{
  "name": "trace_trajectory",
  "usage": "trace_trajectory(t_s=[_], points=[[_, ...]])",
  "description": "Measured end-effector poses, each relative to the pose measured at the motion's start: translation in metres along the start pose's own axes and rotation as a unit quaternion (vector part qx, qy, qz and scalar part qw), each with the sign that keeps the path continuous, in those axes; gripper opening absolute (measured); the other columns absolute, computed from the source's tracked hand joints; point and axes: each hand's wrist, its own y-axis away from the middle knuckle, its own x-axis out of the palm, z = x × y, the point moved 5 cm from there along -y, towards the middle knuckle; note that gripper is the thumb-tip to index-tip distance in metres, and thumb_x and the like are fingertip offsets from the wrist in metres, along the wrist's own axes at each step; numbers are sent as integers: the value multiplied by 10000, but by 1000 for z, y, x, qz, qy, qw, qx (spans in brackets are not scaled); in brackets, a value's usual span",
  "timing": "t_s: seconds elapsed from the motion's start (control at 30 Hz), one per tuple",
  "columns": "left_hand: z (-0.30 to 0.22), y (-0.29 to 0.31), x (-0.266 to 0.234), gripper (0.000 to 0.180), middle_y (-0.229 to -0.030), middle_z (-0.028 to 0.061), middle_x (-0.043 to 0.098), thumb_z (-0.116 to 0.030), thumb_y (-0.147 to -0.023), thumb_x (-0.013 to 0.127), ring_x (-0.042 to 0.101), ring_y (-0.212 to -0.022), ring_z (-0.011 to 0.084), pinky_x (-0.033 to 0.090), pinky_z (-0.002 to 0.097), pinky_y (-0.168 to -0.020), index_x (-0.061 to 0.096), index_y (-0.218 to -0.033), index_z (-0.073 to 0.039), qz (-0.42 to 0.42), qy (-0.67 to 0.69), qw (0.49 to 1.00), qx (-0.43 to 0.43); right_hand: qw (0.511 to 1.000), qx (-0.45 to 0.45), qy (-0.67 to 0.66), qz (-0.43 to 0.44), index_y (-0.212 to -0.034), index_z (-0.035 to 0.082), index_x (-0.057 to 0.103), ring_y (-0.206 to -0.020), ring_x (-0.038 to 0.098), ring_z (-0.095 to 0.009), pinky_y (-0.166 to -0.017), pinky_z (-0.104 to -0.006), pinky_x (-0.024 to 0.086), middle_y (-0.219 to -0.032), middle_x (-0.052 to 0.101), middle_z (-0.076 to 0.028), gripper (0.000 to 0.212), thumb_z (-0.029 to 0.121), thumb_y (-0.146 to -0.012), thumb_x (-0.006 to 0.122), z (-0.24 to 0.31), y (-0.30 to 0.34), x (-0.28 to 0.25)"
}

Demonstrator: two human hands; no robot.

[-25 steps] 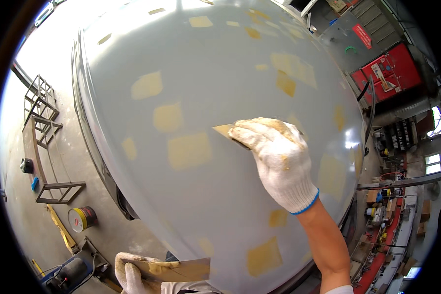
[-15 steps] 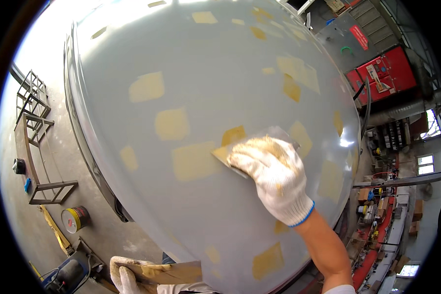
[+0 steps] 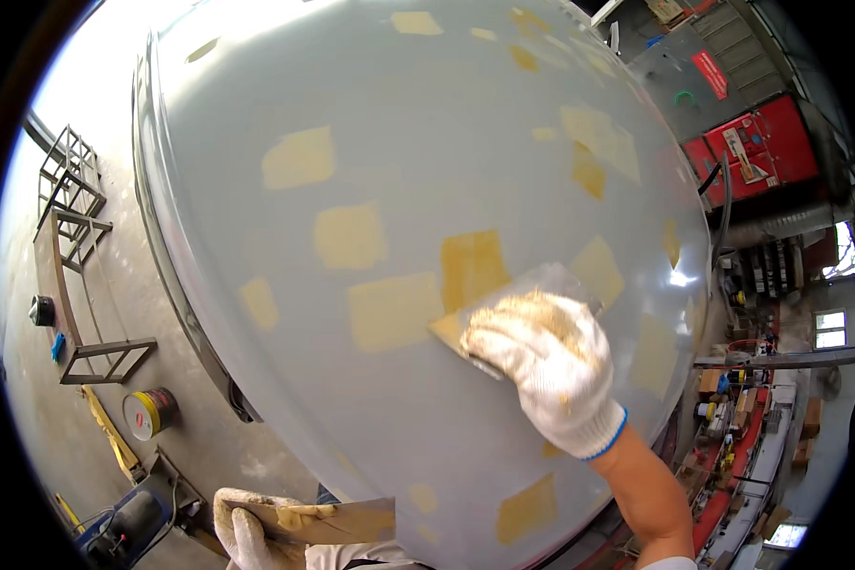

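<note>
My right hand (image 3: 546,361), in a white knit glove stained with yellow paste, grips a flat putty spreader (image 3: 565,282). The spreader's edge lies against a grey vehicle panel (image 3: 418,171). Just beyond it is a darker yellow putty patch (image 3: 474,268); a paler patch (image 3: 394,312) lies to the left. At the lower left my left hand (image 3: 247,532), also gloved, is closed on a metal mixing plate (image 3: 361,522) with a lump of yellow putty (image 3: 304,515) on it. The fingers beneath the plate are partly hidden.
Metal frame stands (image 3: 66,228) are on the floor to the left, near a round paint can (image 3: 150,413). A blue machine (image 3: 128,522) sits at the lower left. Beyond the panel's right edge are a red cabinet (image 3: 760,147) and cluttered shelving (image 3: 731,446).
My right hand has drawn the spreader toward me across the panel, and the darker putty patch beyond it now shows larger. My left hand stays with the plate. The whole view has shifted slightly.
</note>
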Motion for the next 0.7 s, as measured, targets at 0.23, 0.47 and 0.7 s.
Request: trace_trajectory(t_s=[0.23, 0.47, 0.7], points=[[4, 4, 0, 322, -917, 214, 633, -320, -1008, 448, 628, -845, 299, 519, 375, -775, 487, -1059, -4, -31, -8, 999, 12, 999, -14, 32, 7, -975, 127, 701, -929, 662, -216, -861, -358, 481, -969, 704, -22, 255, 11, -763, 620, -30, -30, -10], [12, 0, -15, 256, -872, 130, 616, -222, -995, 482, 626, -723, 249, 546, 396, -659, 478, -1184, -50, -85, 85, 989, 86, 1000, -3, 8, 2, -919, 126, 704, -910, 654, -190, -857, -345, 482, -933, 698, -5, 209, 60, -726, 660, -26, -11, 1], [12, 2, -11, 315, -878, 150, 622, -235, -1001, 470, 626, -715, 266, 546, 401, -658, 455, -1259, -56, -124, 91, 985, 83, 999, -34, 28, -20, -908, 127, 711, -881, 659, -200, -864, -345, 489, -933, 706, -3, 207, 63, -718, 661, -34, -29, -8]])
